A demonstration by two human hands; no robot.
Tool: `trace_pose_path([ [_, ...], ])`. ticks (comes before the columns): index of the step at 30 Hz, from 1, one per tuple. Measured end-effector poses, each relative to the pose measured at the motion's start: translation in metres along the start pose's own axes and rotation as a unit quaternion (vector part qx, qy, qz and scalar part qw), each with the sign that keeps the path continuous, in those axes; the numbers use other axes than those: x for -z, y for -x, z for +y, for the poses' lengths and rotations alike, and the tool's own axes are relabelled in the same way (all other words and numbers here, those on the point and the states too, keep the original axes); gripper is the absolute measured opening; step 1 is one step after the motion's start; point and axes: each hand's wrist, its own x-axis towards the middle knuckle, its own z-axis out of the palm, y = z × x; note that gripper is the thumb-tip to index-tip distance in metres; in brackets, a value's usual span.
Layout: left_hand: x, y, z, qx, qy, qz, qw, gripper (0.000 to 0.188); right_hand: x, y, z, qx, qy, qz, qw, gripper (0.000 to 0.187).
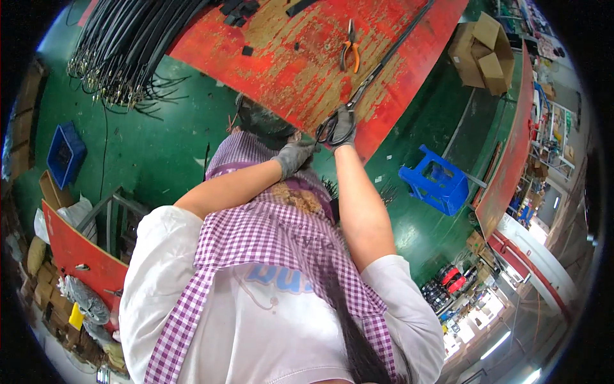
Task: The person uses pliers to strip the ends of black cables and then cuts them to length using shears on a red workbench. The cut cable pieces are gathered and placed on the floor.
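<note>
My right hand (pixel 343 127), in a grey glove, is closed at the near edge of the red worktable (pixel 396 96), around the end of a long black cable (pixel 409 31). The cable runs diagonally up the tabletop. Dark loops (pixel 326 130) hang beside this hand; whether they are wires or scissor handles I cannot tell. My left hand (pixel 293 158), also gloved, is close below the loops with its fingers pinched together. What lies between those fingers is too small to make out. Orange-handled pliers (pixel 349 51) lie on the table, beyond my right hand.
A thick bundle of black cables (pixel 128 48) hangs off the table's left side. Small black pieces (pixel 240 11) lie at the far side. On the green floor stand a blue stool (pixel 438 180), a blue crate (pixel 65 155) and an opened cardboard box (pixel 483 54).
</note>
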Motion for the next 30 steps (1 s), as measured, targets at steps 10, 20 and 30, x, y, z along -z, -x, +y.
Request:
trace_pose_path([
  [10, -0.009, -0.004, 0.035, 0.068, 0.025, -0.016, 0.997, 0.027, -0.016, 0.019, -0.027, -0.028, 0.015, 0.05, 0.998, 0.014],
  [20, 0.014, 0.022, 0.044, -0.245, -0.18, 0.131, 0.944, 0.023, 0.065, 0.097, -0.036, -0.152, 0.288, -0.212, 0.922, 0.031],
  [30, 0.015, 0.017, 0.058, -0.023, -0.042, 0.085, 0.995, 0.02, 0.041, 0.096, -0.032, -0.364, 0.067, -0.122, 0.921, 0.022],
])
